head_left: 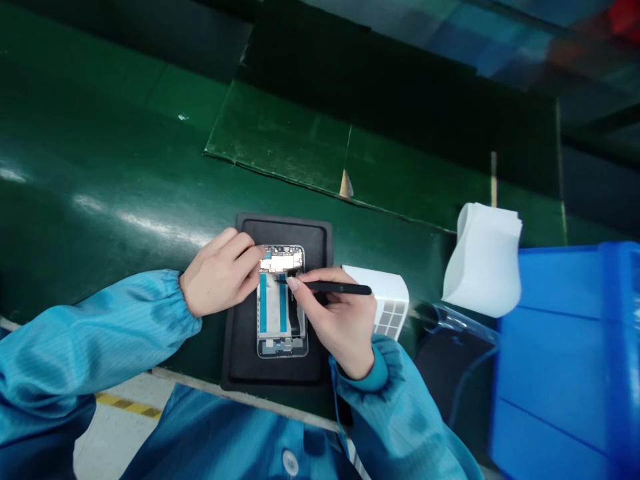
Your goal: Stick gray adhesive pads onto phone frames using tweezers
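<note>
An opened phone chassis [281,303] with two blue strips and a circuit board at its top lies in a black tray [245,333] on the green bench. My left hand [220,272] rests on the chassis's upper left corner, fingers curled and pressing its edge. My right hand [340,320] pinches black tweezers [330,287] held level, their tip touching the chassis just below the circuit board. Both sleeves are blue.
A small white box with a grid pattern [387,300] sits just right of my right hand. A stack of white sheets [485,260] leans on a blue bin [565,360] at the right. A green mat [310,143] lies further back.
</note>
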A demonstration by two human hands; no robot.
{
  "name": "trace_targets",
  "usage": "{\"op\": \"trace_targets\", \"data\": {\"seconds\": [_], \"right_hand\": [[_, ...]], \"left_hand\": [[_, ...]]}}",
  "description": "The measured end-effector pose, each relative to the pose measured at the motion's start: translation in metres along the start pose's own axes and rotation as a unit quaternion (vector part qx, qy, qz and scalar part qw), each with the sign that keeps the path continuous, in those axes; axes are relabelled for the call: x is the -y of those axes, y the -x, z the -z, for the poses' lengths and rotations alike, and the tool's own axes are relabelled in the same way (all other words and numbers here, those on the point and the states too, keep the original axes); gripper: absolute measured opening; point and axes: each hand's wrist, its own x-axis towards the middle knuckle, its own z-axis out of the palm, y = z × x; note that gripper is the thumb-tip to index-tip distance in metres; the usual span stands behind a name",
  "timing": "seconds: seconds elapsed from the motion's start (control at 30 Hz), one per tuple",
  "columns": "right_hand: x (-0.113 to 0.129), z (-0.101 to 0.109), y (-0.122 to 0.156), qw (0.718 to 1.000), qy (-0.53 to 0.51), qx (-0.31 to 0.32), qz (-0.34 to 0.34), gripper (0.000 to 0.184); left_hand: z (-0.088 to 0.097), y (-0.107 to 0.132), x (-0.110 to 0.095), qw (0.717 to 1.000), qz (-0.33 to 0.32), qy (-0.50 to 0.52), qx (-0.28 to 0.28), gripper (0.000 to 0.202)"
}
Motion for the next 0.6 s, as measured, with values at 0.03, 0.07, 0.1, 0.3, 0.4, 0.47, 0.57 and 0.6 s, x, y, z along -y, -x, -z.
{"op": "trace_targets", "data": {"seconds": [0.03,0.07,0.1,0.3,0.4,0.47,0.57,0.6], "right_hand": [[0.0000,0.0000,-0.0001,1.000,0.001,0.001,-0.001,0.007],[0.0000,0.0000,-0.0001,1.000,0.002,0.001,-0.002,0.007],[0.0000,0.0001,0.0000,1.000,0.003,0.002,-0.003,0.007],[-0.0003,0.0006,0.0004,1.000,0.007,0.005,-0.010,0.006],[-0.0004,0.0008,0.0005,1.000,0.010,0.007,-0.011,0.006],[-0.0002,0.0009,0.0004,1.000,0.011,0.006,-0.011,0.006],[0.0003,0.0009,0.0001,1.000,0.009,0.001,-0.011,0.006],[0.0004,0.0008,0.0000,1.000,0.007,-0.001,-0.010,0.006]], "left_hand": [[0.0000,-0.0001,0.0000,1.000,-0.001,0.000,0.000,0.015],[0.0001,-0.0001,-0.0001,1.000,-0.001,-0.001,-0.001,0.015],[0.0001,-0.0002,-0.0001,1.000,-0.002,-0.001,-0.001,0.015],[0.0000,0.0000,0.0001,1.000,0.003,0.001,0.001,0.014],[0.0003,-0.0002,-0.0002,1.000,0.001,0.001,-0.001,0.014],[0.0006,-0.0003,-0.0004,1.000,0.001,-0.001,0.001,0.014],[0.0006,-0.0001,-0.0002,1.000,0.003,-0.003,0.004,0.015],[0.0005,0.0000,-0.0001,1.000,0.003,-0.004,0.004,0.015]]}}
